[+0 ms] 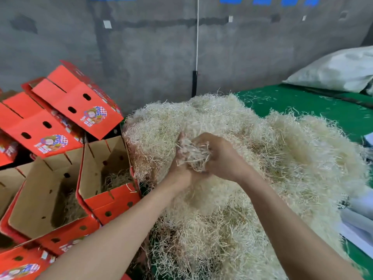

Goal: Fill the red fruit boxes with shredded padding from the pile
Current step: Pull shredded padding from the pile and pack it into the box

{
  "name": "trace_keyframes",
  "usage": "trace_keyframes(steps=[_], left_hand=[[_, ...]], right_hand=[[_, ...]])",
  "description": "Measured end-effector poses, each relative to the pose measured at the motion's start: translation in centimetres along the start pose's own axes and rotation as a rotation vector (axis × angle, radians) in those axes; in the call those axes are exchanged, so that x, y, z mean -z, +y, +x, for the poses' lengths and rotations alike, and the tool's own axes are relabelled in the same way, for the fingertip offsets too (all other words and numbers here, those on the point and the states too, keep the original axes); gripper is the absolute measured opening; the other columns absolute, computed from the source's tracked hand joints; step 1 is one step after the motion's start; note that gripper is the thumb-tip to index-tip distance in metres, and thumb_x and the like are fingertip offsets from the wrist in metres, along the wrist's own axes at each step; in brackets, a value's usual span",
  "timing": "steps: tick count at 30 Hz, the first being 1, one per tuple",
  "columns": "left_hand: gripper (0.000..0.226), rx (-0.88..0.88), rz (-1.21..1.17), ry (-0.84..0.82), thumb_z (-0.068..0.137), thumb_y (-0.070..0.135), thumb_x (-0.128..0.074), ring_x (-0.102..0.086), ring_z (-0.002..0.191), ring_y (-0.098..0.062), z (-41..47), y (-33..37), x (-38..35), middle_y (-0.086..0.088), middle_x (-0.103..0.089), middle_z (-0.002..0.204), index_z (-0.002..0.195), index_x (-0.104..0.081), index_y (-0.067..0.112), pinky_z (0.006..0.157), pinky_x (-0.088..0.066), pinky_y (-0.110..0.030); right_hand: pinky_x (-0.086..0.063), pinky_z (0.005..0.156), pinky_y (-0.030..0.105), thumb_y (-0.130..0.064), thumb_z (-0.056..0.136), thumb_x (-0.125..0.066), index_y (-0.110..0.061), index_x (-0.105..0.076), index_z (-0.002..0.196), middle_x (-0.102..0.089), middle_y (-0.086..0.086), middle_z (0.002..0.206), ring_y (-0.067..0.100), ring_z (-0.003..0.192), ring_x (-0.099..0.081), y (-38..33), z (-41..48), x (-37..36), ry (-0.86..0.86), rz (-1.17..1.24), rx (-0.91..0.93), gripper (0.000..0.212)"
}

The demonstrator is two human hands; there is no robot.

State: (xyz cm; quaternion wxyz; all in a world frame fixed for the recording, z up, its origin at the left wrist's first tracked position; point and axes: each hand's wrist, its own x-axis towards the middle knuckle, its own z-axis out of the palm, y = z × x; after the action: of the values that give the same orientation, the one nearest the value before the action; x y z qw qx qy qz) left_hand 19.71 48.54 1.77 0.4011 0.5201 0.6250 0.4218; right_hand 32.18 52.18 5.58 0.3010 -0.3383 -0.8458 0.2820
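Both forearms reach in from the bottom edge, nearest the camera, and meet over the middle of the pile (252,158) — a broad, pale heap of shredded padding that covers most of the green desk (302,102) and runs right up against the boxes on the left. Behind it stands a grey wall (161,47), and a large pale sack (339,71) lies at the far right of the desk.

Left of the pile, the red fruit boxes (60,199) stand in a crowded cluster. Two open ones sit closest: the nearer box (46,201) has a thin layer of shreds at its bottom, and the one just beside the pile (109,174) holds a little as well. Neither looks full, so I judge the task well short of done. Further back, more boxes (66,110) lie tipped with their printed flaps showing.

Smallest of all is the handful (193,156) itself. The left hand (181,168) is cupped under it, fingers curled up; the right hand (220,158) closes its grip over the top, so the clump is pinched between both palms with strands poking out.

To do this step well, I would tease the clump free of the heap before lifting — tangled strands will likely drag extra behind — then carry it low and leftward to the adjoining box and spread it evenly across the bottom.
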Motion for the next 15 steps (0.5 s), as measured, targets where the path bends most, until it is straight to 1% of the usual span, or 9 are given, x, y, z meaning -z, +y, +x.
trace_keyframes(steps=[1,2,4,6,7,9,12,14,15], left_hand=[[0.046,0.094,-0.079,0.090,0.083,0.014,-0.067,-0.065,0.090,-0.002,0.3,-0.5,0.1,0.002,-0.065,0.107,0.126,-0.052,0.011,0.074,-0.052,-0.017],[0.027,0.173,-0.185,0.172,0.086,0.013,-0.064,-0.066,0.083,-0.008,0.7,-1.3,0.3,-0.001,-0.067,0.097,0.113,-0.061,0.011,0.069,-0.054,-0.022],[0.008,0.296,-0.363,0.283,0.086,0.008,-0.062,-0.065,0.081,-0.021,1.2,-2.7,1.3,-0.010,-0.066,0.092,0.093,-0.063,0.008,0.070,-0.055,-0.034],[0.007,0.396,-0.554,0.333,0.082,0.002,-0.062,-0.065,0.077,-0.028,1.0,-3.3,2.6,-0.014,-0.065,0.088,0.087,-0.060,0.007,0.067,-0.054,-0.040],[0.007,0.425,-0.652,0.339,0.082,0.002,-0.061,-0.066,0.069,-0.029,0.7,-3.5,3.1,-0.014,-0.066,0.081,0.087,-0.059,0.007,0.061,-0.054,-0.038],[0.002,0.448,-0.759,0.342,0.085,0.007,-0.057,-0.066,0.055,-0.026,0.2,-3.3,3.9,-0.011,-0.068,0.062,0.084,-0.059,0.006,0.051,-0.051,-0.032],[0.018,0.431,-0.791,0.315,0.088,0.022,-0.052,-0.066,0.056,-0.024,-0.6,-2.5,3.8,-0.007,-0.067,0.054,0.078,-0.060,0.009,0.058,-0.044,-0.031],[0.024,0.404,-0.781,0.347,0.093,0.031,-0.047,-0.068,0.065,-0.026,-1.3,-1.9,3.3,-0.009,-0.070,0.068,0.085,-0.061,0.014,0.062,-0.044,-0.032],[0.027,0.406,-0.799,0.366,0.094,0.038,-0.045,-0.067,0.084,-0.030,-1.5,-1.9,3.2,-0.012,-0.070,0.090,0.100,-0.062,0.017,0.071,-0.047,-0.036]], right_hand=[[-0.055,0.070,0.027,0.011,0.075,-0.061,-0.013,-0.052,0.119,-0.060,0.000,0.103,0.016,0.090,-0.061,-0.1,0.1,0.0,-0.086,0.095,-0.011,0.051],[-0.056,0.075,0.027,0.008,0.077,-0.062,-0.017,-0.048,0.126,-0.057,-0.002,0.113,0.014,0.096,-0.060,0.1,0.2,0.3,-0.120,0.161,-0.032,0.057],[-0.052,0.082,0.023,0.003,0.077,-0.065,-0.028,-0.041,0.132,-0.049,-0.009,0.125,0.012,0.109,-0.053,1.4,0.5,1.2,-0.025,0.240,-0.096,0.067],[-0.042,0.091,0.022,-0.009,0.073,-0.073,-0.029,-0.041,0.130,-0.046,-0.015,0.126,0.012,0.117,-0.046,3.0,0.4,2.3,0.088,0.198,-0.173,0.068],[-0.037,0.093,0.023,-0.016,0.071,-0.076,-0.028,-0.042,0.129,-0.045,-0.016,0.125,0.012,0.120,-0.044,3.9,0.2,2.7,0.047,0.150,-0.233,0.068],[-0.030,0.095,0.024,-0.028,0.068,-0.078,-0.026,-0.041,0.131,-0.040,-0.011,0.135,0.013,0.124,-0.039,5.0,-0.5,2.4,-0.208,0.051,-0.334,0.072],[-0.017,0.108,0.033,-0.036,0.068,-0.077,-0.024,-0.013,0.146,-0.011,-0.004,0.154,0.020,0.139,-0.017,5.1,-1.2,-0.9,-0.460,-0.077,-0.318,0.101],[-0.005,0.113,0.036,-0.027,0.071,-0.076,-0.015,0.008,0.147,0.006,-0.001,0.155,0.021,0.142,0.002,4.1,-1.2,-3.4,-0.430,-0.069,-0.225,0.114],[-0.007,0.114,0.032,-0.015,0.073,-0.073,-0.011,0.014,0.146,0.009,0.002,0.154,0.023,0.141,0.003,3.5,-1.1,-4.3,-0.387,0.028,-0.208,0.114]])
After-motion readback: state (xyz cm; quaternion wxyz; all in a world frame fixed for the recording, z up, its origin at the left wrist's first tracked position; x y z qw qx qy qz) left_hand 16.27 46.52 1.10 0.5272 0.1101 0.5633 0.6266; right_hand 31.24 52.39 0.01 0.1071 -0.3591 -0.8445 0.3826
